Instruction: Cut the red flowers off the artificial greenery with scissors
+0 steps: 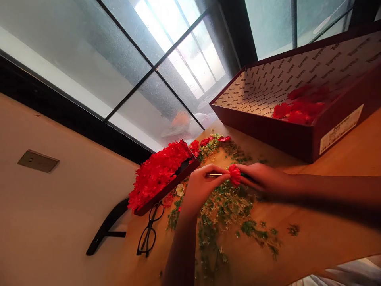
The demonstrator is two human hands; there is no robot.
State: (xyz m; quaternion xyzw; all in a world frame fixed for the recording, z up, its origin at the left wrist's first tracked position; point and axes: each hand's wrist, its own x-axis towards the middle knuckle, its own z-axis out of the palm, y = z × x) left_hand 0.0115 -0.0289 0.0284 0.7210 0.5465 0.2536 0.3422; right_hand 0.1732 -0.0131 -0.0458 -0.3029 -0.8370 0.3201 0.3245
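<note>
Both hands meet over the middle of the table [327, 238]. The right hand [262, 178] has its fingers closed round a red flower [235, 174], and the left hand [202, 186] pinches a thin stem [214, 174] between thumb and fingertips. The stem's long axis runs level across the picture, its far end pointing straight into the flower head, which faces back toward the left hand.

Underneath lies a loose heap of green sprigs [226, 206], scattered across warm brown wood. Just beyond the left hand sits a shallow tray [172, 186], packed with red blooms. A large maroon box [268, 133] stands well apart on the right, with a printed lining and a few red flowers inside. A pair of glasses [149, 232] rests near the table's edge, and a big framed window [133, 59] and a pale wall with a switch plate [38, 161] fill the view behind.
</note>
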